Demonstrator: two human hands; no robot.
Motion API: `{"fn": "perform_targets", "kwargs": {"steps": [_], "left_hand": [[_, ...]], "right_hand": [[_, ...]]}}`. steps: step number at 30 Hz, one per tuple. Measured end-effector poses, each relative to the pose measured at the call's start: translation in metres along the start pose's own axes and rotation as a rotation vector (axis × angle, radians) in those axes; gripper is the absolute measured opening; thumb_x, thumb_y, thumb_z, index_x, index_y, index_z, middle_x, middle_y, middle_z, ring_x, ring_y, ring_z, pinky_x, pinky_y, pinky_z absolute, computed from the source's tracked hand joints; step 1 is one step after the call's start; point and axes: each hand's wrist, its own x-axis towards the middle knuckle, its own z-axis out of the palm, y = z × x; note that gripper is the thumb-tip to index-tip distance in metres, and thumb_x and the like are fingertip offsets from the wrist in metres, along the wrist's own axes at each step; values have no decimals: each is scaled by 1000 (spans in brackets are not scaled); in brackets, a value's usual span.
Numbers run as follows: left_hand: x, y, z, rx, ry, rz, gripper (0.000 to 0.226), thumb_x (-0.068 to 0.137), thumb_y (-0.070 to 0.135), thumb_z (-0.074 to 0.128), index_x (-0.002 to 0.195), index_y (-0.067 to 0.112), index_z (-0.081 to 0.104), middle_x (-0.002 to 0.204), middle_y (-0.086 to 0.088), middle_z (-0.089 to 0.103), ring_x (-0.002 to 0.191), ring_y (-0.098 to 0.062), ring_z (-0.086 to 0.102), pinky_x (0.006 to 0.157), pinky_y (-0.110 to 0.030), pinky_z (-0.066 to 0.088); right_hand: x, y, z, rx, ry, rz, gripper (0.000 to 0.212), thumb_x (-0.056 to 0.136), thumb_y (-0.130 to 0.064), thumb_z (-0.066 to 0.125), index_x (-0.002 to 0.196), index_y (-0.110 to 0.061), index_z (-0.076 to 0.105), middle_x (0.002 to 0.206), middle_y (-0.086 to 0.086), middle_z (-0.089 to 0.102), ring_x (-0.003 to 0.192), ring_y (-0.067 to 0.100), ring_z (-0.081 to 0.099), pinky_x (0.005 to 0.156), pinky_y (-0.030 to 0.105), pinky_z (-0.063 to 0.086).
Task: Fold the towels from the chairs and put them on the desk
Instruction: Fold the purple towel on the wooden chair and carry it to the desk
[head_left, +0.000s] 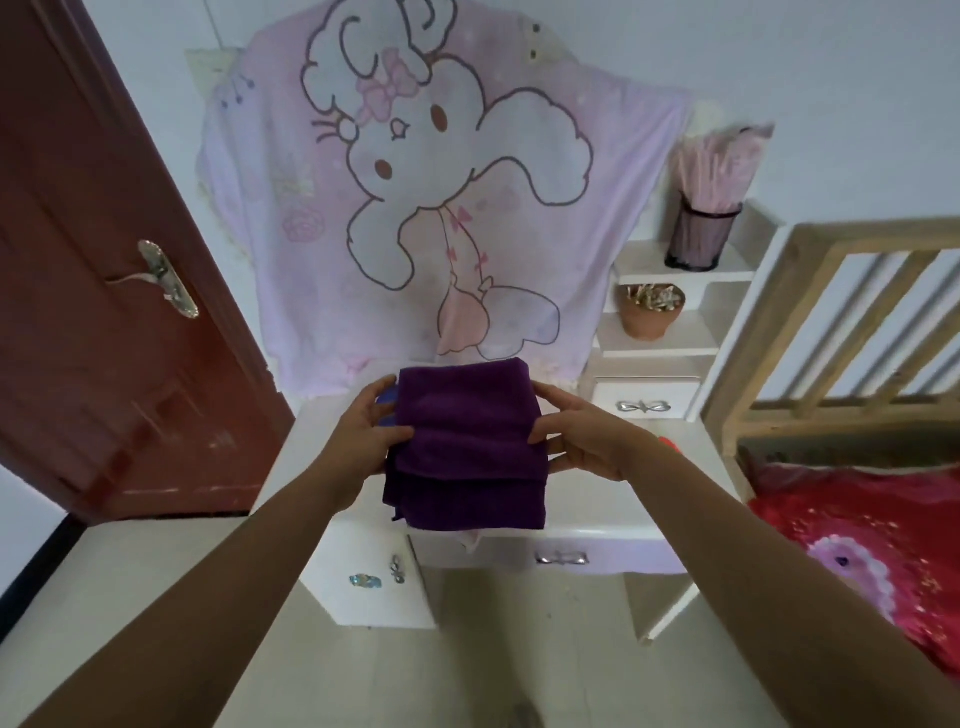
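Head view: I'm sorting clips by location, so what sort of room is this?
Probably a bedroom: a bed with a wooden frame, a white desk with drawers, and a cartoon blanket hung on the wall.

A home bedroom: bed (857, 545), white desk (613, 535), door (104, 312).

White desk (613, 535) with drawers, folded purple towel (467, 452) at its front edge, terracotta pot (652, 312) and mesh holder (701, 236) on shelves at back right corner
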Motion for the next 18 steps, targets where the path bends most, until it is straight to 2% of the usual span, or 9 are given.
{"fn": "perform_targets", "kwargs": {"steps": [4, 8, 13, 15, 18], "left_hand": [[91, 14, -15, 35, 41, -119, 68, 89, -6, 54, 143, 31, 37, 132, -2, 56, 108, -25, 62, 75, -39, 57], [158, 18, -41, 97, 92, -139, 70, 90, -5, 54, 147, 30, 32, 134, -3, 53, 110, -24, 61, 74, -36, 56], [230, -6, -80, 248, 115, -95, 67, 90, 0, 55, 144, 35, 35, 134, 0, 53, 117, -24, 56, 97, -46, 51], [265, -22, -98, 295, 104, -77, 65, 91, 0, 55, 143, 35, 37, 129, 4, 54, 117, -21, 55, 98, -43, 50], [303, -45, -114, 347, 74, -57, 62, 90, -1, 55, 142, 30, 40, 123, 6, 55, 112, -14, 53, 89, -32, 48]], "right_hand": [[87, -31, -16, 3, -25, 58, 78, 86, 7, 54, 149, -35, 37, 128, 12, 61, 94, 29, 70, 77, 44, 60], [156, -47, -8, 31, 13, 77, 77, 85, 5, 56, 148, -35, 38, 126, 12, 60, 104, 33, 68, 78, 43, 61], [235, -30, 17, 63, 82, 113, 78, 83, 5, 59, 146, -36, 38, 118, 13, 68, 103, 32, 70, 85, 49, 60], [266, -14, 30, 109, 141, 132, 78, 85, 8, 58, 147, -35, 37, 119, 13, 67, 104, 32, 69, 85, 48, 60], [294, 7, 47, 163, 244, 167, 78, 85, 11, 57, 146, -33, 38, 122, 11, 65, 107, 31, 67, 84, 46, 60]]}}
